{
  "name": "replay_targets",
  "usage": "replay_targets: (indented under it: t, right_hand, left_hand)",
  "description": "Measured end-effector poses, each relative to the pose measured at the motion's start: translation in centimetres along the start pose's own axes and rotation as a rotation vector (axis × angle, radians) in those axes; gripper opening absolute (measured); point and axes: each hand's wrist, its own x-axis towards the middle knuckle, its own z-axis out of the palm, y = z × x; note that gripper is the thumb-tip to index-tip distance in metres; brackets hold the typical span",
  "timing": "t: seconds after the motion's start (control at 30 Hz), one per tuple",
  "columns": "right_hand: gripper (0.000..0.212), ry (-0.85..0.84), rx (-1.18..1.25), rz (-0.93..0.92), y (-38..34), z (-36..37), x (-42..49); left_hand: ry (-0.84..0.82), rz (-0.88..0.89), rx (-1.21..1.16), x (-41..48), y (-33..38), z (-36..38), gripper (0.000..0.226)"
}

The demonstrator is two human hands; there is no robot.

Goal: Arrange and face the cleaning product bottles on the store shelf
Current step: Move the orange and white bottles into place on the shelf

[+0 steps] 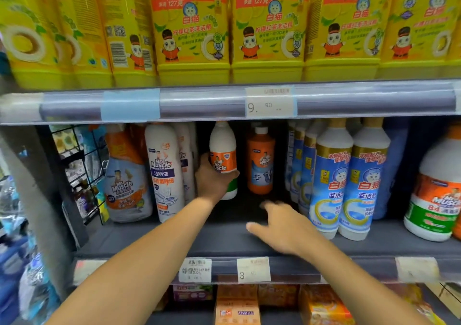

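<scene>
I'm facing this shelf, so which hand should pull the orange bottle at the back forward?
Probably the right hand: it is open and empty below the orange bottle, while the left hand grips the white bottle.

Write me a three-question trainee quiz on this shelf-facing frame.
1. True or false: the left hand grips the white Mr Muscle bottle.
2. What colour is the bottle standing just right of it, set back on the shelf? A) orange B) green C) black
3. Fill in: the right hand is ___ (open or closed), holding nothing.

Key: 1 true; 2 A; 3 open.
</scene>
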Motion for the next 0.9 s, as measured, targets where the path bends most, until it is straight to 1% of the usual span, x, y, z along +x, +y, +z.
replay_targets:
  t: [0.03,0.1,0.2,0.27,0.33,0.43,0.57,0.7,0.9]
  right_hand:
    - [0.081,0.014,-0.081,-0.045,0.4,0.3,-1.3]
    - [0.087,-0.005,-0.155,-0.126,0.9,0.8,-3.0]
    - [0.088,-0.042,-0.212,-0.209,1.8,1.8,-3.8]
    - [0.088,-0.024,-0.268,-0.235,2.3,2.5,-3.8]
    - [0.088,-0.004,-0.287,-0.238,2.6,3.0,-3.8]
    - [0.088,0.025,-0.275,-0.229,2.9,3.5,-3.7]
    - [0.089,0.038,-0.270,-0.222,2.9,3.8,-3.6]
    - [0.089,0.034,-0.255,-0.223,2.9,3.8,-3.6]
    - [0.088,0.067,-0.240,-0.220,3.1,4.2,-3.8]
  left_hand:
    - [-0.002,-0.012,0.004,0.2,-0.2,0.4,0.076]
    - [-0.006,-0.042,0.019,0.5,-0.5,1.2,0.074]
    - [0.005,-0.053,0.013,0.6,-1.0,2.2,0.073]
    - [0.030,-0.040,0.019,0.5,-1.3,2.6,0.075]
    - [0.023,-0.037,0.036,0.6,-1.7,2.7,0.080]
    - [-0.036,-0.090,0.086,0.6,-2.4,2.7,0.087]
    - [-0.067,-0.172,0.112,0.5,-3.0,3.1,0.078]
    - [-0.085,-0.153,0.109,1.0,-3.4,3.2,0.074]
    - [-0.063,-0.163,0.108,1.4,-3.7,3.7,0.070]
